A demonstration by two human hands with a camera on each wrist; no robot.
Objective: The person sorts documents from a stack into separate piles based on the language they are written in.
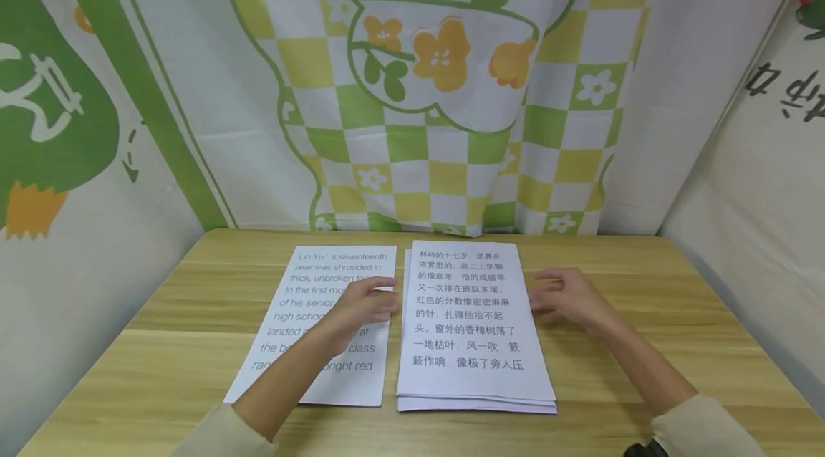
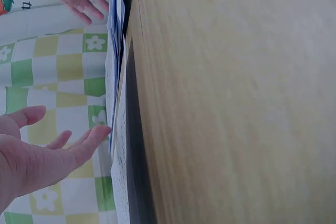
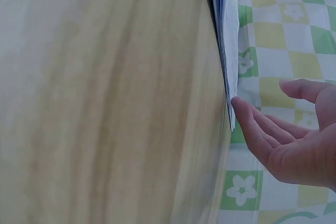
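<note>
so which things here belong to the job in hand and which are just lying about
Likely in the job:
paper stack with Chinese text on top, between the left hand and right hand
English-text sheet, perhaps

Just there:
wooden table, under the sheets
patterned cloth, behind

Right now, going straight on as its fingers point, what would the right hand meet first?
The right hand would probably meet the right edge of the paper stack; whether the two touch is hard to tell.

The left forearm [image 1: 290, 376] partly hides the English sheet [image 1: 306, 301].
</note>
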